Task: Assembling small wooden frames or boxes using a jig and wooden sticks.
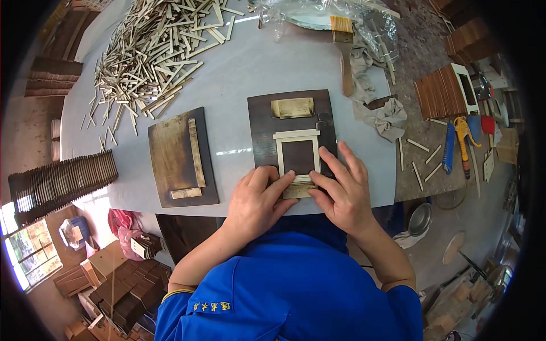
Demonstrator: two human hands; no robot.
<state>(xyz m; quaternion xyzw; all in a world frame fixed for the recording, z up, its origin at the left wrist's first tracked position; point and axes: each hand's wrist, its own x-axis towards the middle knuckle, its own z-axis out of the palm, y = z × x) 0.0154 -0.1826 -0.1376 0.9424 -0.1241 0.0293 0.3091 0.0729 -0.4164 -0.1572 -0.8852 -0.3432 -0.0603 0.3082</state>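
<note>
A small rectangular frame of pale wooden strips lies on a dark wooden board at the table's near edge. My left hand is closed at the frame's lower left corner, its thumb on the bottom strip. My right hand grips the lower right corner, with one finger along the right strip and the thumb low by the bottom. A worn pale block is fixed to the upper part of the board. Another block at the bottom is partly covered by my fingers.
To the left lies a second board with worn blocks. Beyond it is a heap of loose wooden strips; a row of dark slats stands far left. A brush, crumpled cloth and yellow air gun lie right.
</note>
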